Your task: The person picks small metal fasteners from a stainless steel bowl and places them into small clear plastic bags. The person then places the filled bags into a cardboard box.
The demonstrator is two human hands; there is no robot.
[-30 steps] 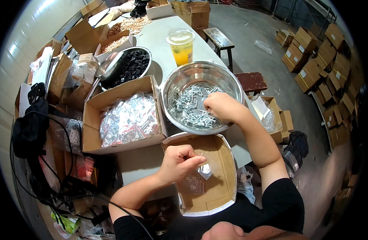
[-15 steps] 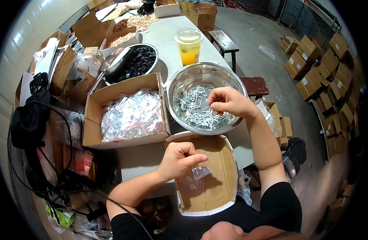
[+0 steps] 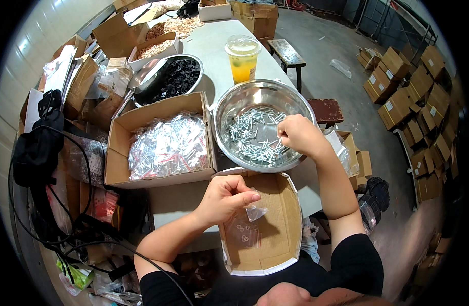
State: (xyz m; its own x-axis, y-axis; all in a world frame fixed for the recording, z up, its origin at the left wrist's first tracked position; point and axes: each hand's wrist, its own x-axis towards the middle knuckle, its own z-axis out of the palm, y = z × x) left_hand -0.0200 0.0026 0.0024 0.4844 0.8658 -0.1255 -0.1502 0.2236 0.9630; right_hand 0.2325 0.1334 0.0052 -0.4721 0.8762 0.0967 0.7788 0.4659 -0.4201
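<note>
A small clear plastic bag [image 3: 256, 212] hangs from my left hand [image 3: 225, 200], pinched between thumb and fingertips. It is over the shallow cardboard tray [image 3: 280, 219], where more clear bags with small washers [image 3: 246, 236] lie. My right hand [image 3: 302, 135] is inside the right part of the steel bowl [image 3: 244, 92]. Its fingers are curled together and point down at the loose silver screws [image 3: 257, 135]; what they hold, if anything, is hidden. Left of the bowl, a cardboard box [image 3: 158, 109] is heaped with filled clear bags [image 3: 168, 148].
A cup of yellow drink [image 3: 243, 64] stands just behind the bowl. Beyond the box is a metal basin of black parts [image 3: 178, 76]. Black cables [image 3: 66, 245] hang at the left. Stools [image 3: 288, 53] and stacked cartons [image 3: 398, 97] are at the right.
My right hand has moved slightly right and turned, its fingers lower toward the screws. My left hand still pinches the bag and has shifted slightly left.
</note>
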